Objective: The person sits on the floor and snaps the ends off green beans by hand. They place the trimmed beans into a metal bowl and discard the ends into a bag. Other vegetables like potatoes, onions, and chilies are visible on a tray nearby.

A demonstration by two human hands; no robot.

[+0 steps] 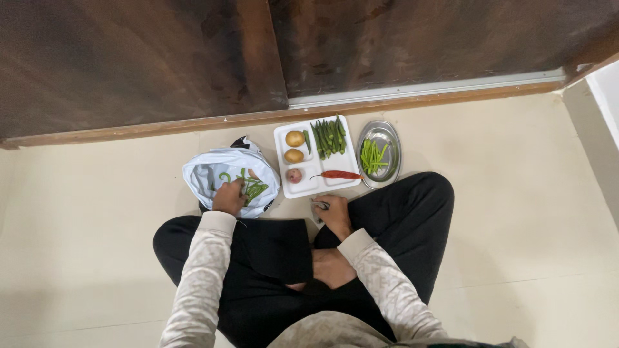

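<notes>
While the left hand (229,195) reaches into a pale blue plastic bag (205,173) on the floor, fingers closed on green beans (253,188), the right hand (333,209) grips a small dark tool (320,206) — mostly hidden. Just beyond sits a white compartment tray (314,185) — potatoes (294,146), okra (329,136), red chilli (339,174).

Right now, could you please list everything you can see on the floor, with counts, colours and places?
bag: one, white, floor at left, holding green beans
tray: one, white, centre
potatoes: two, yellow-brown, tray's left side
onion: one, pinkish, below potatoes
okra: a bunch, green, tray's top right
chilli: one, red, tray's lower right
plate: one, steel, right of tray, holding cut green pieces
left hand: in the bag
right hand: on a small tool, unclear
</notes>
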